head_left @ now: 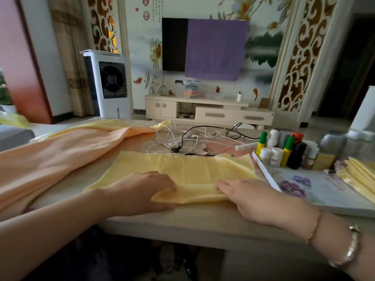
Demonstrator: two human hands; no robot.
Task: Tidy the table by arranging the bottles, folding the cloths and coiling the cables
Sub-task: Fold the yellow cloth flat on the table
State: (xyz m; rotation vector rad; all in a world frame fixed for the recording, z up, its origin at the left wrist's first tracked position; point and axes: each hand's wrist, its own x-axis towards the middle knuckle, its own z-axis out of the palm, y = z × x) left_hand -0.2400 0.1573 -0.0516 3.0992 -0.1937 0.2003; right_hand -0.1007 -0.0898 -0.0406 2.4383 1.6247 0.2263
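far left: big peach cloth heaped and unfolded, draped over the table's left side and running off the near-left edge. not folded yet.

left hand lies on the near left part of the yellow cloth, fingers curled over a raised fold at the near edge, looks like it grips that fold. yellow cloth lies mid-table, partly folded, long strip with creases, near edge doubled over. judgement: mid-fold, more folds to go.

behind the yellow cloth: cables, white and black, a loose tangle, none coiled. they touch or nearly touch the cloth's far edge.

right hand at the near right corner of the yellow cloth, fingers fairly straight, resting flat on the fold; whether the thumb pinches it i cannot tell.

right: tray with flower print, just beside the cloth's right end. bottles stand upright, grouped at the tray's far left corner, so that part looks mostly done. stack of folded yellow cloths at the tray's right side, so some cloths are already folded.

left to do, by my read: finish yellow cloth, fold peach cloth, coil all cables.

edges/room: table has a bare strip along its near edge under the hands. folding toward the far side risks dragging cables; tray rim blocks sliding right; peach cloth crowds the left. most open room is the near strip.
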